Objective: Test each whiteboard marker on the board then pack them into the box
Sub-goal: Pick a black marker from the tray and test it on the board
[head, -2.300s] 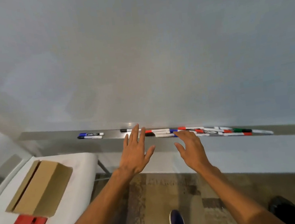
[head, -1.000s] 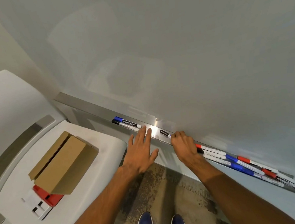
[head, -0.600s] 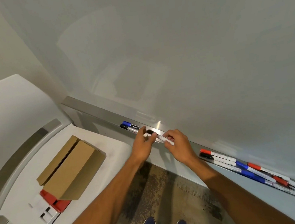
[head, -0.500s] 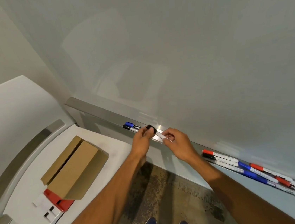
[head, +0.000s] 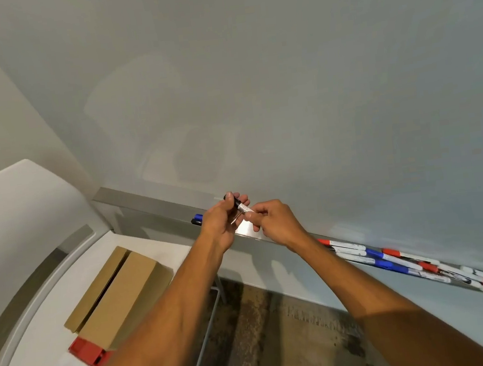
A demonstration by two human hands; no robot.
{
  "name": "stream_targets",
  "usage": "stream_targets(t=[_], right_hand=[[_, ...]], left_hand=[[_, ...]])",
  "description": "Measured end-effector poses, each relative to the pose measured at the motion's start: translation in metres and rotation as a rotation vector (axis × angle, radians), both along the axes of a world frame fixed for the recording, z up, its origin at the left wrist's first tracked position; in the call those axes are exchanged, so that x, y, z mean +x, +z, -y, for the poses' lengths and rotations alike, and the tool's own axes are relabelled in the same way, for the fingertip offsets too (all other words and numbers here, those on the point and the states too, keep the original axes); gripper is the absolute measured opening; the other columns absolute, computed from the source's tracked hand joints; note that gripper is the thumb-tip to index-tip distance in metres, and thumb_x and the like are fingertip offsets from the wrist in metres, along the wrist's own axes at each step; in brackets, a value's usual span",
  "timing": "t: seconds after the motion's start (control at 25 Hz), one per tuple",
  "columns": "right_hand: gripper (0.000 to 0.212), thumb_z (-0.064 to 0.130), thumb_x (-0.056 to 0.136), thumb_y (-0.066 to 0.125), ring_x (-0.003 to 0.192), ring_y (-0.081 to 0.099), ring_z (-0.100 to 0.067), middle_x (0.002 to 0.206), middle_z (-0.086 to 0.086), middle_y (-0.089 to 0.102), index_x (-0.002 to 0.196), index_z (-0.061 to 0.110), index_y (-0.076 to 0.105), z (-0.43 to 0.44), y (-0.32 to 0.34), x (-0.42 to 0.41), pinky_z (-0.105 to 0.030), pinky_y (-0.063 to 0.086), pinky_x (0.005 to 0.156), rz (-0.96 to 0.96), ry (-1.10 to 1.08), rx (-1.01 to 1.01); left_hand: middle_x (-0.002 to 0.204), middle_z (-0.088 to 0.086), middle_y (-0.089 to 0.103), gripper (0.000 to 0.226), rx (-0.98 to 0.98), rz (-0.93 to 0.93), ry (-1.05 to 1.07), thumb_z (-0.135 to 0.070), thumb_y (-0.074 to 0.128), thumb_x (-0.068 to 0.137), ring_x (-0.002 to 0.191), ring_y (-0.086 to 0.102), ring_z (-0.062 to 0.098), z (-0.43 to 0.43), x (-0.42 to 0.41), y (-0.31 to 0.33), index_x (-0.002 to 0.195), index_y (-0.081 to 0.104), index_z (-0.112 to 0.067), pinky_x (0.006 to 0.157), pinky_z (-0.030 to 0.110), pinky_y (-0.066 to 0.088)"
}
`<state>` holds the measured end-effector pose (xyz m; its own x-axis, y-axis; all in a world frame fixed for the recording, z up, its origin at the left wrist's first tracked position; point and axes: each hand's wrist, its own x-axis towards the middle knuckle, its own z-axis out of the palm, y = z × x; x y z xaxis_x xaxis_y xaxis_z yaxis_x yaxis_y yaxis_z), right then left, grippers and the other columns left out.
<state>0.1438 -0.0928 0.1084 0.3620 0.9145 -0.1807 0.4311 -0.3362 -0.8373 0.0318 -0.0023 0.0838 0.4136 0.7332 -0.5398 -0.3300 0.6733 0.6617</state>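
Left hand (head: pixel 221 224) is curling round the cap end of the black marker (head: pixel 241 208) while the right hand (head: pixel 275 224) is pinching its white barrel, likely bracing it for uncapping; both are holding it just above the ledge (head: pixel 158 205), near its left end; the box (head: pixel 118 299) is sitting on the white table (head: pixel 36 296).

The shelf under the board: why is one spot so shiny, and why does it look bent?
Head view: the metal shelf bounces light as a bright patch just below the held marker. Head view: the wide lens curves its straight edge, and the markers far right look smeary.
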Motion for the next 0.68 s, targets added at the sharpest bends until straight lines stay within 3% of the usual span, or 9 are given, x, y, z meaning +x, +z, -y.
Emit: stream_targets(t=[0.16,0.24,0.32,0.4,0.48,0.6,0.68], right_hand=[[0.017,0.026,0.094,0.063,0.068,0.062,-0.021,0.078,-0.004,0.071,0.089,0.017,0.077,0.014,0.014,-0.007,-0.033,0.049,0.061,0.304,-0.058,0.073],[0.017,0.024,0.094,0.061,0.068,0.059,-0.027,0.073,-0.004,0.066,0.081,0.017,0.071,0.021,0.028,-0.007,-0.033,0.044,0.057,0.432,-0.072,0.08],[0.028,0.021,0.092,0.062,0.06,0.049,-0.026,0.06,-0.002,0.053,0.065,0.016,0.062,0.03,0.044,-0.001,-0.031,0.035,0.054,0.369,-0.093,0.089],[0.035,0.021,0.087,0.065,0.052,0.038,-0.019,0.054,-0.003,0.045,0.056,0.007,0.057,0.048,0.058,0.01,-0.029,0.03,0.051,0.142,-0.154,0.097],[0.031,0.023,0.086,0.067,0.048,0.037,-0.014,0.054,-0.002,0.049,0.067,-0.002,0.066,0.069,0.071,0.018,-0.025,0.031,0.049,0.023,-0.174,0.095],[0.029,0.026,0.088,0.066,0.048,0.04,-0.012,0.054,0.001,0.053,0.072,0.002,0.069,0.095,0.089,0.027,-0.027,0.034,0.052,-0.037,-0.169,0.182],[0.03,0.029,0.09,0.066,0.05,0.041,-0.012,0.055,0.002,0.054,0.072,0.005,0.068,0.108,0.101,0.034,-0.03,0.035,0.054,-0.051,-0.181,0.246]], left_hand=[[0.092,0.011,0.075,0.017,-0.024,-0.08,0.0,-0.019,0.06,0.099,0.082,0.074,0.022,0.007,0.012,0.02,0.089,0.067,-0.008,0.071,0.031,0.055],[0.09,0.012,0.076,0.019,-0.012,-0.111,-0.014,-0.018,0.059,0.1,0.076,0.074,0.019,0.013,0.021,0.035,0.085,0.066,-0.009,0.065,0.029,0.052],[0.078,0.011,0.075,0.025,-0.023,-0.033,0.014,-0.012,0.049,0.103,0.065,0.072,0.016,0.012,0.023,0.049,0.081,0.062,-0.009,0.054,0.024,0.05],[0.062,0.005,0.071,0.03,-0.01,0.008,0.099,-0.01,0.038,0.104,0.072,0.072,0.017,0.004,0.012,0.066,0.08,0.055,-0.01,0.047,0.019,0.047],[0.066,0.003,0.074,0.028,0.066,-0.043,0.126,-0.017,0.043,0.106,0.09,0.07,0.02,0.002,0.0,0.082,0.084,0.058,-0.009,0.06,0.019,0.054],[0.091,0.012,0.076,0.011,0.228,-0.123,0.086,-0.018,0.063,0.097,0.091,0.074,0.023,0.032,0.0,0.107,0.094,0.064,-0.007,0.089,0.032,0.057],[0.096,0.014,0.076,0.01,0.353,-0.108,0.088,-0.014,0.07,0.092,0.092,0.075,0.024,0.056,0.01,0.122,0.097,0.066,-0.006,0.097,0.035,0.055]])
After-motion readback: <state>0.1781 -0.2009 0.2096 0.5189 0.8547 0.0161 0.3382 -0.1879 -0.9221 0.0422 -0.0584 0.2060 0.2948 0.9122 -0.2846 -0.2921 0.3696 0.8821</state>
